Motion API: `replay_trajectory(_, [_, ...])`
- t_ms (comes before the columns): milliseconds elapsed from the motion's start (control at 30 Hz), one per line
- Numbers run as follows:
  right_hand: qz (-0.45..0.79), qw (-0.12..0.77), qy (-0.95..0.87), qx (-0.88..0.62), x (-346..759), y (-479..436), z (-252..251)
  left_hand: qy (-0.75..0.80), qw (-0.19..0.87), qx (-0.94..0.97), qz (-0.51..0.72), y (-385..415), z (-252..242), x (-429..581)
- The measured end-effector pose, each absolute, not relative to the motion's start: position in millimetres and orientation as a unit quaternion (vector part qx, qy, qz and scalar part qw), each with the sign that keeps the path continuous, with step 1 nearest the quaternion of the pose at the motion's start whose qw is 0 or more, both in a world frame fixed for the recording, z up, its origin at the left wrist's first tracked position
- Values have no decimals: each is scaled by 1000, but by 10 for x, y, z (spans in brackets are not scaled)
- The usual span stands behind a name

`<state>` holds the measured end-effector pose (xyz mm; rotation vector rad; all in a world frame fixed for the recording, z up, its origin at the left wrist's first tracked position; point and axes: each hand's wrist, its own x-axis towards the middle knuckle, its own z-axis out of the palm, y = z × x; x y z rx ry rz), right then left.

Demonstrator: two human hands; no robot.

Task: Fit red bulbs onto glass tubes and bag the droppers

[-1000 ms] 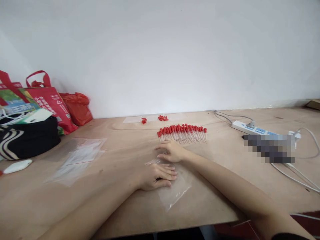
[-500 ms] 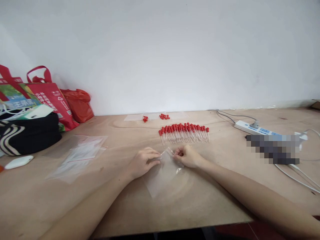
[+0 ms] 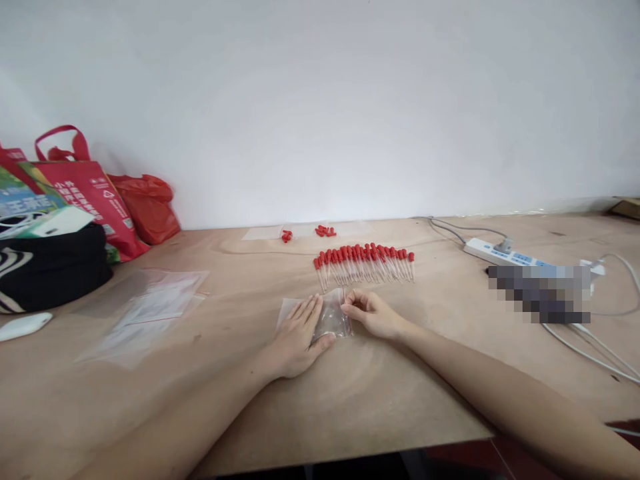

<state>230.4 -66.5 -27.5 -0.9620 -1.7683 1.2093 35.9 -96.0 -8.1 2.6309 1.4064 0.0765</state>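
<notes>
- Clear bag (image 3: 332, 316) is lying on the table (image 3: 380, 407), in front of the red-topped tubes (image 3: 367, 252).
- Left hand (image 3: 300, 337) is pressing it, open.
- Right hand (image 3: 373, 313) is pinching its edge (the red-striped one).

one head-worn camera looks forward and down across the tabletop (image 3: 390, 400), close by, facing the wall (image 3: 350, 120).

Just below the frame's centre, your left hand (image 3: 299, 339) lies on the small bag (image 3: 332, 319), your right hand (image 3: 376, 315) at its right edge. Behind lies the row of capped tubes (image 3: 365, 261); beyond, two clusters of caps (image 3: 325, 231). Stacked bags (image 3: 156, 308) lie left, the power strip (image 3: 509, 253) right.
</notes>
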Motion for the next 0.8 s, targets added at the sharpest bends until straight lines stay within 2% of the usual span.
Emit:
replay_trajectory(233, [323,282,-865,-262,2438,-727,-140,482,84,872,23,-969,-89,365])
replay_trajectory(433, [236,209,-928,-200,2397,-779,-55,476,113,870,53,-951,-105,331])
replay_trajectory(633, [233,180,-931,-215,2446,-732,-54,432,123,890,83,-870,-20,120])
replay_trajectory(800, [277,197,-915,-218,2478,-736,-32,393,149,905,64,-825,12,42])
